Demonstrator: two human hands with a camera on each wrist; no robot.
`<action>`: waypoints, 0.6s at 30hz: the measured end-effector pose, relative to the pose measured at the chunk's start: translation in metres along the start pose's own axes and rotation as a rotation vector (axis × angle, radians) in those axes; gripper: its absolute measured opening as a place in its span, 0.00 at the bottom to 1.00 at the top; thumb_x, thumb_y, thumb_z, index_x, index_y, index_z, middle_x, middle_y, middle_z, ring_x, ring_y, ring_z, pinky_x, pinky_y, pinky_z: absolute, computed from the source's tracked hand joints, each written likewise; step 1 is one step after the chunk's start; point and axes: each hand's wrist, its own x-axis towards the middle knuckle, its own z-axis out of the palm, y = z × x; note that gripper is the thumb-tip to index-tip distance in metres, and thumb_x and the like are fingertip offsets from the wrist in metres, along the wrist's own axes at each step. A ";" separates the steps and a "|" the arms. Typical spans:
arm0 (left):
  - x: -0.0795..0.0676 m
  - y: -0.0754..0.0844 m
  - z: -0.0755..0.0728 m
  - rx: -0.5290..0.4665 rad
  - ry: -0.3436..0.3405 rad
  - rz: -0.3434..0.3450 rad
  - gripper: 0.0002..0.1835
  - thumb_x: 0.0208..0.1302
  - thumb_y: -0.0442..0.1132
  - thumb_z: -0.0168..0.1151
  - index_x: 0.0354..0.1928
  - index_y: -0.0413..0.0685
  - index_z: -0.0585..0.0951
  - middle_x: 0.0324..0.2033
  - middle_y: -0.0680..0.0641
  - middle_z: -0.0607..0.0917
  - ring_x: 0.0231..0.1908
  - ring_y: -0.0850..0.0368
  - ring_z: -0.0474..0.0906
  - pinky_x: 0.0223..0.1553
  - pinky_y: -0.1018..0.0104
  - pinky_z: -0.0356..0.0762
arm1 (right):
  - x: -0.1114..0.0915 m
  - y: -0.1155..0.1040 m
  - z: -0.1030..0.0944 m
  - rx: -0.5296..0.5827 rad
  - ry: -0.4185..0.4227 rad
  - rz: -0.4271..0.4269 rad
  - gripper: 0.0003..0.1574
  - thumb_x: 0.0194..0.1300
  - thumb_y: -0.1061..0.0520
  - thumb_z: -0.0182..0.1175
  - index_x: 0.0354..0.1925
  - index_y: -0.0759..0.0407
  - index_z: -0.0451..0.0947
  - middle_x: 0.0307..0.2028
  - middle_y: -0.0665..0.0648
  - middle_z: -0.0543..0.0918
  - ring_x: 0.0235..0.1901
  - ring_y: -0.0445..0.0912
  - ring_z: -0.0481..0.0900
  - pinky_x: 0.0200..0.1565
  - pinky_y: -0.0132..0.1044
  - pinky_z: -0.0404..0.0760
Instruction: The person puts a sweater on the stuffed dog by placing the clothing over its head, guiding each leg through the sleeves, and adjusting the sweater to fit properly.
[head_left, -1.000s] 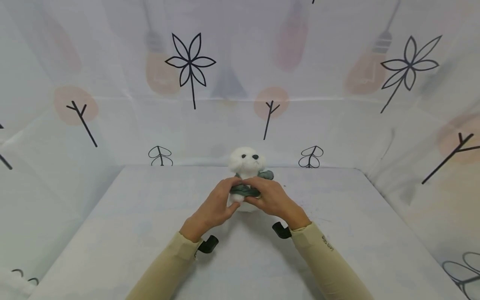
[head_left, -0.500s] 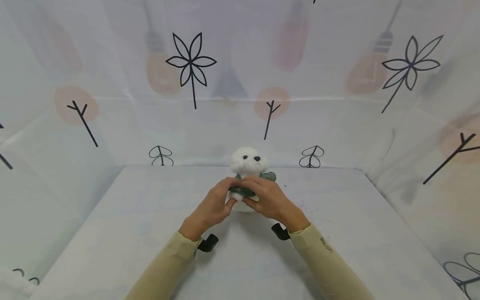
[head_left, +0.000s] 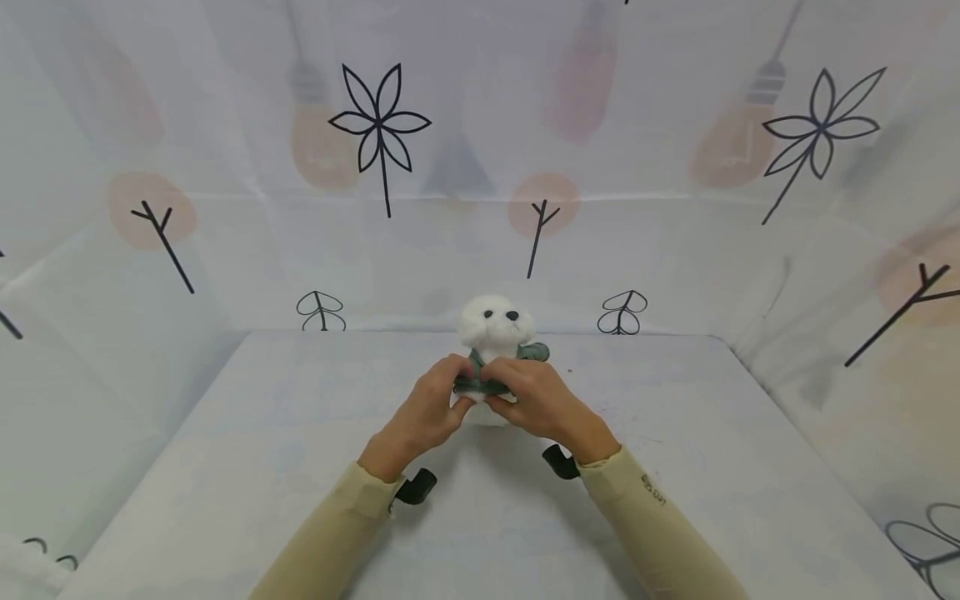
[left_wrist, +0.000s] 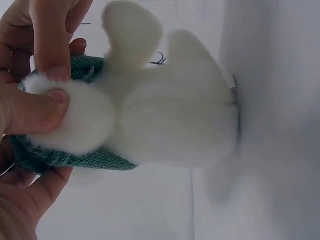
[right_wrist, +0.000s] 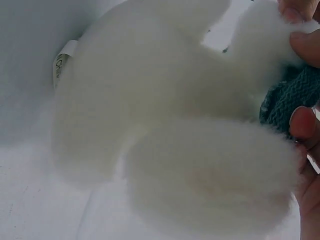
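A white plush dog (head_left: 495, 323) sits upright on the table, its face turned to the right. Green knitted clothing (head_left: 474, 385) wraps its upper body. My left hand (head_left: 424, 407) pinches the knit at the dog's front left. Opposite it, my right hand (head_left: 542, 400) pinches the same knit from the right, the fingertips of both hands close together. In the left wrist view, a thumb presses a rounded white limb (left_wrist: 82, 117) beside the green knit (left_wrist: 95, 160). The right wrist view shows the plush body (right_wrist: 135, 90) large, with fingers at its green edge (right_wrist: 285, 102).
The white table (head_left: 300, 500) reaches back to a patterned cloth backdrop (head_left: 450, 250), with cloth sides left and right. Black wrist mounts (head_left: 417, 487) hang under both sleeves. A white label (right_wrist: 62, 62) sticks out from the plush's base.
Both hands stay at the dog's front, with small finger shifts on the knit. More green shows between the fingertips. The dog's head moved slightly right, then back a little.
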 end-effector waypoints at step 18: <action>0.002 -0.004 0.006 0.070 0.060 0.123 0.19 0.51 0.19 0.66 0.38 0.40 0.69 0.33 0.46 0.73 0.32 0.56 0.71 0.34 0.67 0.73 | 0.000 0.004 0.004 0.028 0.018 -0.048 0.14 0.56 0.66 0.66 0.40 0.56 0.75 0.47 0.52 0.79 0.38 0.42 0.79 0.38 0.33 0.78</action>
